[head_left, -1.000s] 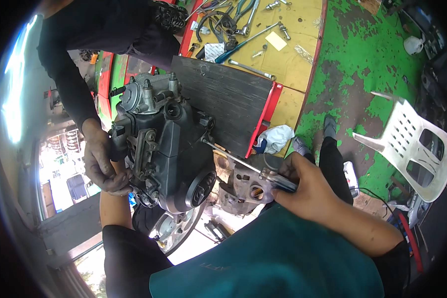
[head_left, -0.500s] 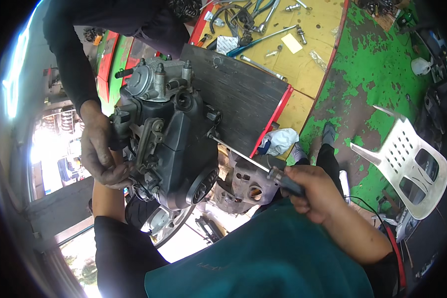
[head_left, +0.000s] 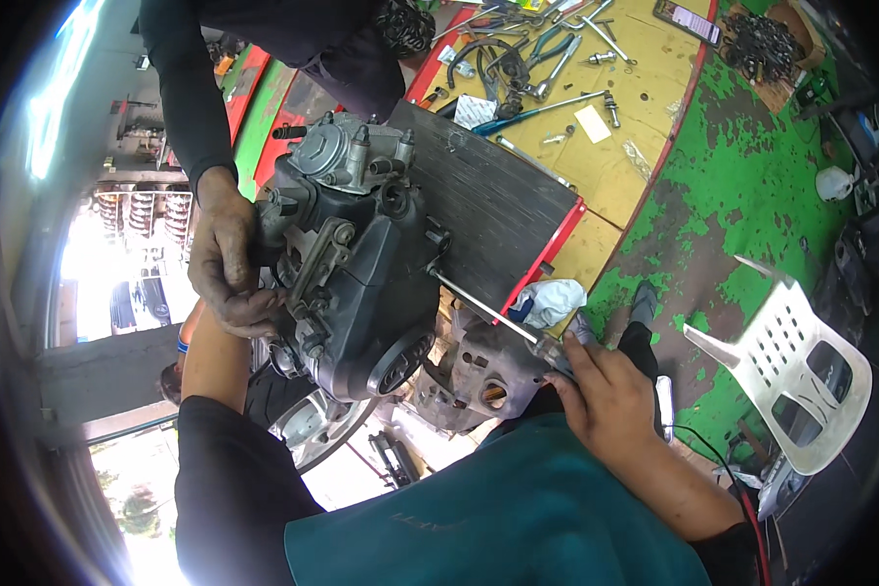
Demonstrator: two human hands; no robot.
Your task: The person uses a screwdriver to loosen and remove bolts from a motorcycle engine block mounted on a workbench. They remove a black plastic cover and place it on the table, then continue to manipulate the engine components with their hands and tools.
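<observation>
A grey and black engine (head_left: 361, 293) stands tilted at the edge of a dark board (head_left: 488, 195). My right hand (head_left: 610, 396) grips the handle of a long-shafted screwdriver (head_left: 490, 312), fingers along the handle. The tip of its shaft meets the right side of the engine's black cover. From below, my left forearm (head_left: 217, 361) reaches up to the engine's left side. My left hand is hidden behind the engine and a co-worker's hand (head_left: 230, 259), which rests against the engine's left side with its fingers curled.
Pliers (head_left: 555, 49), wrenches and sockets lie on the yellow bench top (head_left: 645, 107). A white cloth (head_left: 554, 301) lies by the board's red edge. To the right, a white plastic chair (head_left: 801, 376) lies on the green floor. A grey metal part (head_left: 488, 376) is below the engine.
The view has shifted, so the engine appears farther right. My right-hand fingers have straightened and moved along the screwdriver handle; its tip stays at the same place on the engine.
</observation>
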